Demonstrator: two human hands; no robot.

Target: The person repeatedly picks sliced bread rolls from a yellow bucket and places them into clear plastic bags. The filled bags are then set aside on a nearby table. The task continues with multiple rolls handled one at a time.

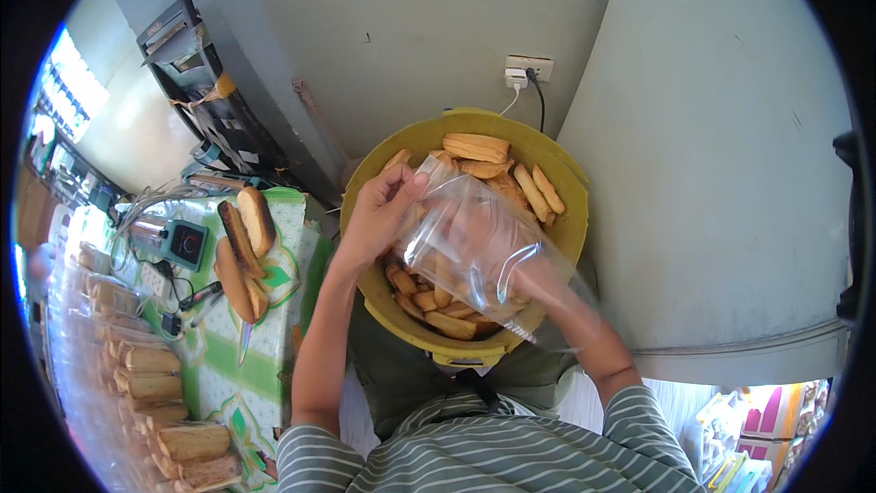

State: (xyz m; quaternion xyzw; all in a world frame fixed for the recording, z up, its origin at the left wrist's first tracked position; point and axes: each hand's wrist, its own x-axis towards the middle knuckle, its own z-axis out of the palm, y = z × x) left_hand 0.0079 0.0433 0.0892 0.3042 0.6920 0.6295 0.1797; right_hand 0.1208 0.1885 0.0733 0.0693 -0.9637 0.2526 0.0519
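A clear plastic bag (465, 246) is stretched out above a yellow plastic tub (578, 219). My left hand (384, 209) pinches the bag's upper left corner between thumb and fingers. Inside the bag is my right hand (479, 233), its forearm entering through the open lower right end. Blur and glare on the plastic hide how those fingers are set. Several browned bread pieces (475, 146) lie in the tub around and below the bag. The tub sits between my legs.
On my left, a table with a green-and-white cover (236, 370) holds bread loaves (236, 284), a knife (244, 342), a teal device with a dial (186, 244) and cables. Bagged bread (147, 383) lines its near side. A pale panel (698, 185) stands close on my right; a wall socket (540, 68) is ahead.
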